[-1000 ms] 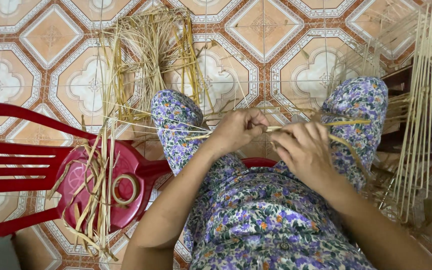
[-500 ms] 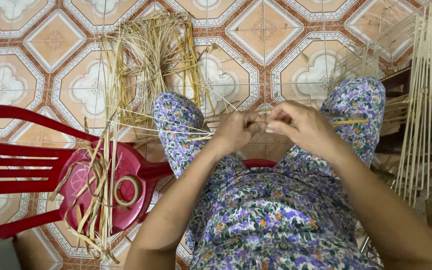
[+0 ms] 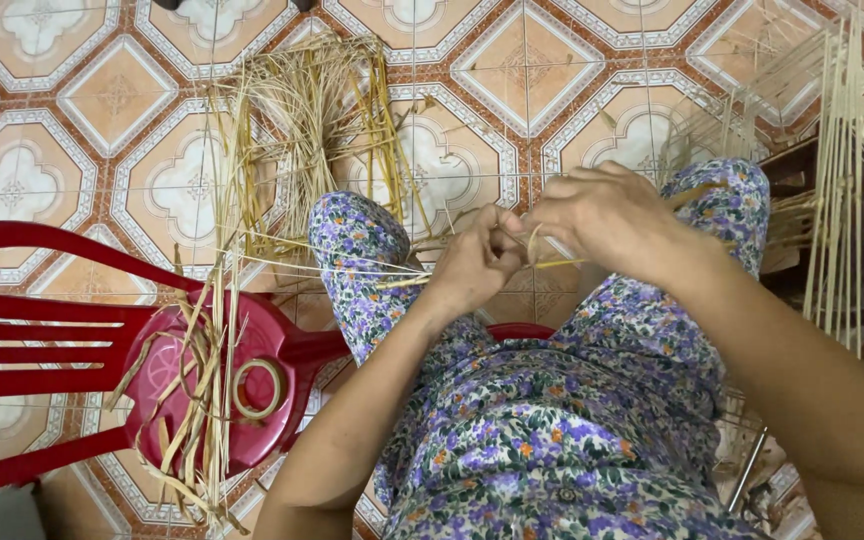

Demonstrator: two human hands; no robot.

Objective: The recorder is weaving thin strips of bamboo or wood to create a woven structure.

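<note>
On the left a red plastic chair (image 3: 72, 340) holds a loose bundle of flat dried straw strips (image 3: 197, 390) and a roll of pale tape (image 3: 258, 388), with a heap of yellow dried grass (image 3: 302, 130) on the patterned tiled floor (image 3: 32, 130) beyond it. Above the knees, the left hand (image 3: 477, 262) is clenched around the thin pale straw strands (image 3: 352, 272), and the right hand (image 3: 607, 215) pinches their meeting point; the twist probably goes best with strands taut and both grips close together. The strands look dry, flat, stiff and golden, fanning leftward, while long pale reed stalks (image 3: 837, 170) stand at far right.
</note>
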